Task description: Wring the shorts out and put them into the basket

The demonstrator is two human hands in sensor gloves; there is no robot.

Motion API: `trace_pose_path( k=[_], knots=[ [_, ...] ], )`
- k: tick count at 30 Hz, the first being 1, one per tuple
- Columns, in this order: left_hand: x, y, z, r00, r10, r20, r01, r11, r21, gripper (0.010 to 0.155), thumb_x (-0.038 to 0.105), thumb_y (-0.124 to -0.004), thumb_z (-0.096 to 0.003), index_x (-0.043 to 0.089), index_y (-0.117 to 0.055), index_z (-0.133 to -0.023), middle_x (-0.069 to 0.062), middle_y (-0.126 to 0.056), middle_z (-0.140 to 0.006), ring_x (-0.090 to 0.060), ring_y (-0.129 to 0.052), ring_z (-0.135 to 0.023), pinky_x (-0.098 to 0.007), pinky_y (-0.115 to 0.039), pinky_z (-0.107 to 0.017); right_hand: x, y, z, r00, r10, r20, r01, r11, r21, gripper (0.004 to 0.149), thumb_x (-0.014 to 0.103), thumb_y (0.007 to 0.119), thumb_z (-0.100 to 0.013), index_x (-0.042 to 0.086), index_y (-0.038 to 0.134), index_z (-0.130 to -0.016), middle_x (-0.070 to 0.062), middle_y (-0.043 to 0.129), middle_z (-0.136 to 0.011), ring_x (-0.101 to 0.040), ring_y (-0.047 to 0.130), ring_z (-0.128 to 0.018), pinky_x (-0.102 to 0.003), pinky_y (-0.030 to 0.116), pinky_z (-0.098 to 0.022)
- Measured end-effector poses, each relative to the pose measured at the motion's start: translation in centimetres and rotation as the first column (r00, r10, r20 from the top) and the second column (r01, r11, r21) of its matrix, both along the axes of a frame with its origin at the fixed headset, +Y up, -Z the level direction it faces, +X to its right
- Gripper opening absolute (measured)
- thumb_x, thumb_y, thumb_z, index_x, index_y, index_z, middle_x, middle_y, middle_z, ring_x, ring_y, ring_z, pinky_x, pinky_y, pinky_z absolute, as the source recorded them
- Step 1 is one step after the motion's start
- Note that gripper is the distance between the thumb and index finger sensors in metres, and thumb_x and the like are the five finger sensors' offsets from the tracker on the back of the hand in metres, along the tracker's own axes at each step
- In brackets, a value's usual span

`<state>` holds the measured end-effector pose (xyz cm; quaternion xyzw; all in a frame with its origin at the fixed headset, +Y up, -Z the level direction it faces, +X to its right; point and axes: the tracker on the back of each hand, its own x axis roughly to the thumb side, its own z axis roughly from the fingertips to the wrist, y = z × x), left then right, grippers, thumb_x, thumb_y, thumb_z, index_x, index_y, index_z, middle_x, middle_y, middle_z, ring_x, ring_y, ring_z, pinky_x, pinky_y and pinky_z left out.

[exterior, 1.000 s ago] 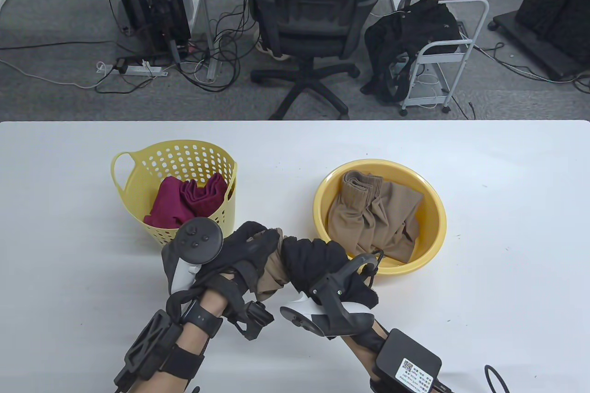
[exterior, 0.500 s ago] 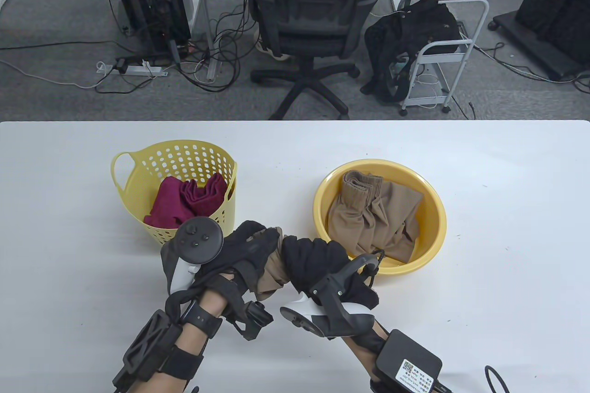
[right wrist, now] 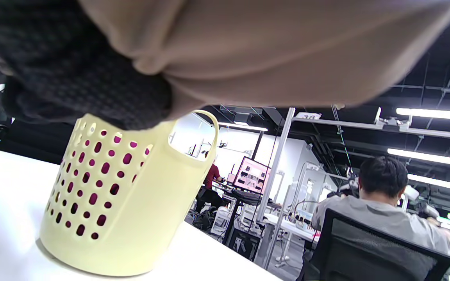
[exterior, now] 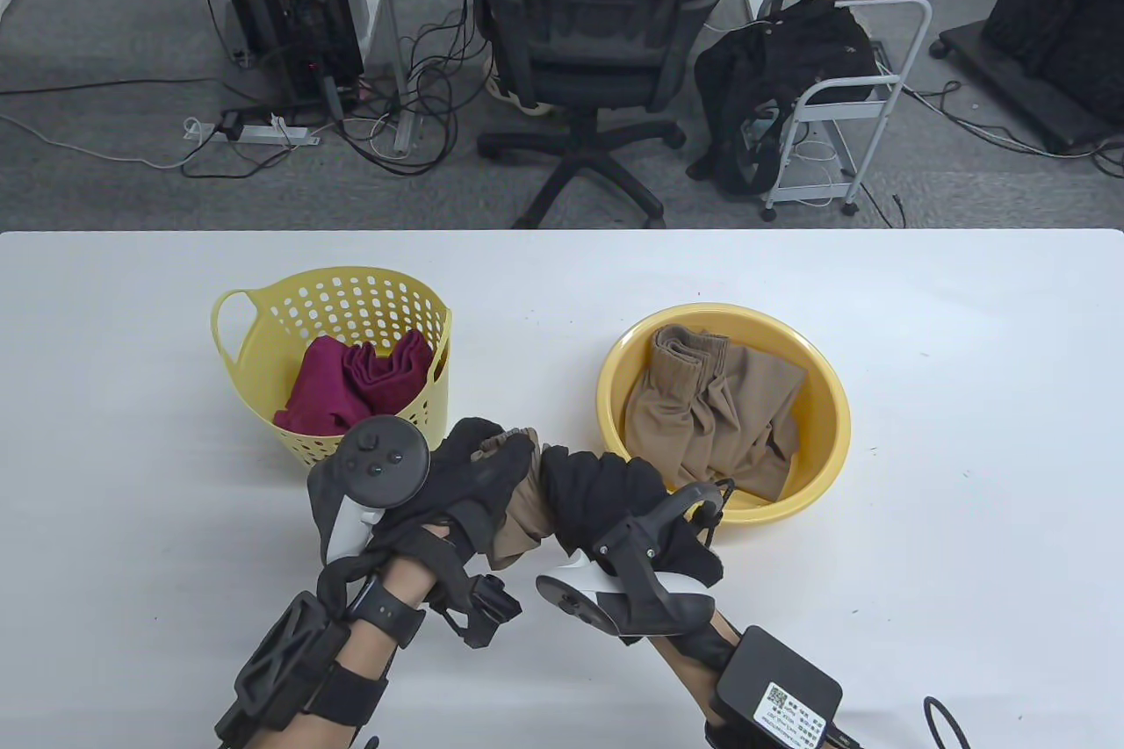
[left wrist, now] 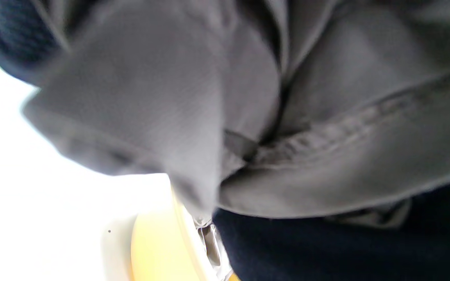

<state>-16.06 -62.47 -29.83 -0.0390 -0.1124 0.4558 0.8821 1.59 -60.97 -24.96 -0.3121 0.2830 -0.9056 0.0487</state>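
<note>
Both hands grip one twisted pair of tan shorts [exterior: 522, 512] just above the table's front middle. My left hand [exterior: 479, 468] holds the left end, my right hand [exterior: 597, 490] the right end, fingers curled round the cloth. The tan cloth [right wrist: 272, 50] fills the top of the right wrist view; in the left wrist view the shorts [left wrist: 248, 117] look grey and blurred. The yellow perforated basket [exterior: 255, 319] stands behind my left hand with maroon shorts [exterior: 351, 385] inside. The same basket [right wrist: 123, 203] shows in the right wrist view.
A yellow basin [exterior: 825, 424] holding another pair of tan shorts [exterior: 720, 415] sits right of my hands. The white table [exterior: 966, 477] stretches to both sides. Beyond its far edge stand an office chair [exterior: 588, 38] and a cart [exterior: 843, 90].
My left hand has turned slightly on the shorts, tightening the twist. The right hand and the rest hold their places.
</note>
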Motion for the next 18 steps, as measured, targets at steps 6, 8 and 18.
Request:
trace_pose_path(
  k=[6, 8, 18],
  knots=[
    [0.3, 0.7, 0.6, 0.999, -0.041, -0.006, 0.041, 0.995, 0.089, 0.064, 0.058, -0.069, -0.061, 0.002, -0.066, -0.093, -0.028, -0.093, -0.066, -0.038, -0.109, -0.038, -0.054, -0.09, -0.031, 0.5, 0.2, -0.5, 0.996, -0.093, 0.014, 0.094, 0.992, -0.088, 0.075, 0.043, 0.1, -0.038, 0.001, 0.063, -0.088, -0.003, 0.089, -0.065, -0.012, 0.098, -0.033, -0.027, 0.088, -0.024],
    [0.4, 1.0, 0.8, 0.998, -0.067, -0.001, 0.066, 0.989, 0.134, 0.065, 0.058, -0.069, -0.0609, 0.002, -0.065, -0.093, -0.028, -0.092, -0.068, -0.039, -0.108, -0.04, -0.055, -0.089, -0.032, 0.8, 0.2, -0.7, 0.992, -0.123, 0.021, 0.125, 0.984, -0.127, 0.076, 0.043, 0.101, -0.037, 0.002, 0.063, -0.088, -0.004, 0.089, -0.065, -0.012, 0.098, -0.033, -0.027, 0.088, -0.024],
    [0.6, 2.1, 2.2, 0.989, -0.146, 0.038, 0.127, 0.942, 0.309, 0.066, 0.06, -0.067, -0.0603, 0.005, -0.058, -0.098, -0.027, -0.087, -0.077, -0.042, -0.104, -0.051, -0.058, -0.086, -0.042, 2.4, -0.1, -2.3, 0.926, -0.374, 0.057, 0.354, 0.803, -0.48, 0.075, 0.04, 0.102, -0.037, 0.002, 0.064, -0.089, -0.006, 0.089, -0.067, -0.017, 0.099, -0.036, -0.031, 0.089, -0.027]
  ],
)
